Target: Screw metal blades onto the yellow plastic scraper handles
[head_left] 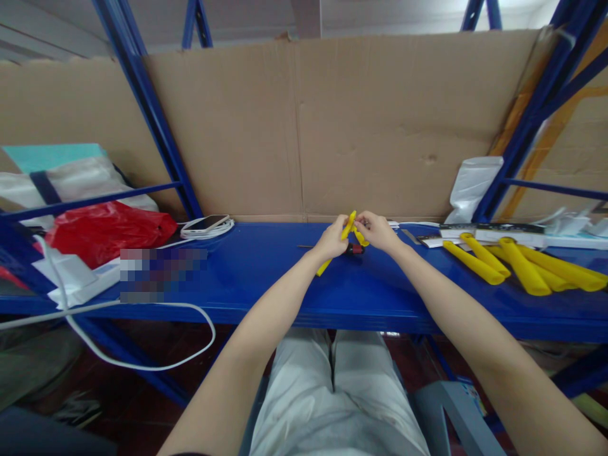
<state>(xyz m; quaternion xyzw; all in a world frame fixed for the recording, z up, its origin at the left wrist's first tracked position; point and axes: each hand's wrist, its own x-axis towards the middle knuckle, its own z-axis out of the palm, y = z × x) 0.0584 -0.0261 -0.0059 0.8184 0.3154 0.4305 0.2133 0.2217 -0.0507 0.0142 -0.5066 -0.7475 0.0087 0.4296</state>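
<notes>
Near the middle of the blue table, my left hand point(333, 239) is closed round a yellow strip point(324, 266), whose lower end sticks out below the palm. Its upper part loops between both hands. My right hand point(373, 229) pinches the looped part of the same yellow piece, just right of the left hand. Under and between the hands lies a screwdriver point(354, 249) with a red and black handle, its thin shaft pointing left. The fingertips of both hands are small and partly hidden by the yellow piece.
Several yellow tubes point(525, 266) lie at the right on the table point(266, 272). Behind them are white boxes point(508, 234) and a white bag point(475, 183). At the left are a phone point(209, 223) on coiled cable, a red bag point(111, 231) and a looping white cable point(156, 367). Cardboard point(370, 126) stands behind.
</notes>
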